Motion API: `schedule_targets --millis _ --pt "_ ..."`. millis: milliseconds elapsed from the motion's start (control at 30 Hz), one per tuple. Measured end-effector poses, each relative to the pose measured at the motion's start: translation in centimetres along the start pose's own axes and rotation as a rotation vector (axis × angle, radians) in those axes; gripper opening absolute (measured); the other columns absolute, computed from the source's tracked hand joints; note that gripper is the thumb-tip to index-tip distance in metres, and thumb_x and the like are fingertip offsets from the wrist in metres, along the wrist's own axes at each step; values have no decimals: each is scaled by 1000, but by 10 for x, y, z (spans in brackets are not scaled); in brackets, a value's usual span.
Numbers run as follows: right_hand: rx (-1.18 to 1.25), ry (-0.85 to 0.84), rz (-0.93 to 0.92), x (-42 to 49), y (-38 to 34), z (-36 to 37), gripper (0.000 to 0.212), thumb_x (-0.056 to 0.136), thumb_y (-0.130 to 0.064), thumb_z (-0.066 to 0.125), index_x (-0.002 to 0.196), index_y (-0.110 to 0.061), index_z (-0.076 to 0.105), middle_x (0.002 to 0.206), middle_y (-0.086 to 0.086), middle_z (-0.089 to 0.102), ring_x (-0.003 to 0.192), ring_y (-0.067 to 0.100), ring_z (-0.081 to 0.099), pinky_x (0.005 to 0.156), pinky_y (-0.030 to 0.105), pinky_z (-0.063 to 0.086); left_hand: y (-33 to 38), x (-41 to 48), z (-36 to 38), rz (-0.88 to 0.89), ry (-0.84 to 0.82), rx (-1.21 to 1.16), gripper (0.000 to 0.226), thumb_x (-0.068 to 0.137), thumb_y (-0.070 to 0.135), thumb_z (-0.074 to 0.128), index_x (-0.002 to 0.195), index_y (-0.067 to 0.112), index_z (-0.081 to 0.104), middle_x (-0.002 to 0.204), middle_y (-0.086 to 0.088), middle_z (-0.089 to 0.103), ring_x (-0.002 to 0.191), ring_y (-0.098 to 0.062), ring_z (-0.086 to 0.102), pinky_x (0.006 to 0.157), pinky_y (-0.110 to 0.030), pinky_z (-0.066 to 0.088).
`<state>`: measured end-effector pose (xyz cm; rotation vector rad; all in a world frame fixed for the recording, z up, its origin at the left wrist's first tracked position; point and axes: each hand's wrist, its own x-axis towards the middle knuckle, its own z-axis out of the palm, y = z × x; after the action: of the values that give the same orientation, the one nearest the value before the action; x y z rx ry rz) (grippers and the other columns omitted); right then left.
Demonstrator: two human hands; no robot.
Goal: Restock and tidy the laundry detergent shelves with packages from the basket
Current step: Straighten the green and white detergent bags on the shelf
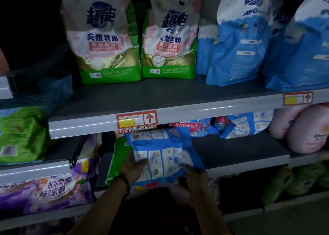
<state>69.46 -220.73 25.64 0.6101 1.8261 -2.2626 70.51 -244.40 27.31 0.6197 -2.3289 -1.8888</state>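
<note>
Left hand (132, 169) and right hand (194, 179) gripping blue detergent bag (163, 151), at dim grey shelf (231, 149)

I get a single view, from a wide-angle camera worn on the person's head, facing a dim store shelf (213, 110) head-on and tipped slightly down. It is close: the left hand (132, 167) and right hand (194, 179) rise from the bottom edge, holding a blue packet (165, 151) low in the centre, and shelf edges bow toward the frame's borders.
</note>
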Motion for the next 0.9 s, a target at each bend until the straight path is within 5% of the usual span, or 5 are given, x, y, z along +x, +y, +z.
schedule_targets --millis 300,433,633,800,900 --pt "-239 156 -356 31 -39 -38 39 105 -25 63 67 -20 58 61 6 57 70 38 65 72 62 55 30 -16 69 160 -58 -169 41 101 0 63 134 23 56 119 8 71 111 -18 70 90 -31 62" --pt "-248 248 -423 32 -54 -64 40 107 -26 58 69 -18 55 65 11 59 72 37 64 71 56 52 33 6 99 169 -168 -44 73 96 30 74 159 22 38 156 -5 53 140 -30 54 113 -55 48" --pt "-213 22 -1 53 -67 -96 16 111 -8 47 118 4 56 96 14 63 76 23 60 52 30 58 59 30 121 244 -269 603 106 81 90 37 165 27 22 164 -4 43 146 -34 45 116 -51 43" --pt "-250 -94 174 25 -47 -91 31 104 -20 64 123 4 60 101 26 72 70 31 69 47 28 52 46 -3 87 346 -138 1039 64 99 51 52 156 24 40 155 -7 51 144 -32 46 115 -45 41" --pt "-296 -146 237 7 -19 -70 27 102 -34 65 117 -10 68 90 16 81 71 30 75 61 33 55 14 -15 65 251 -198 1215 93 89 67 62 163 26 24 173 -10 18 161 -33 12 126 -51 18"
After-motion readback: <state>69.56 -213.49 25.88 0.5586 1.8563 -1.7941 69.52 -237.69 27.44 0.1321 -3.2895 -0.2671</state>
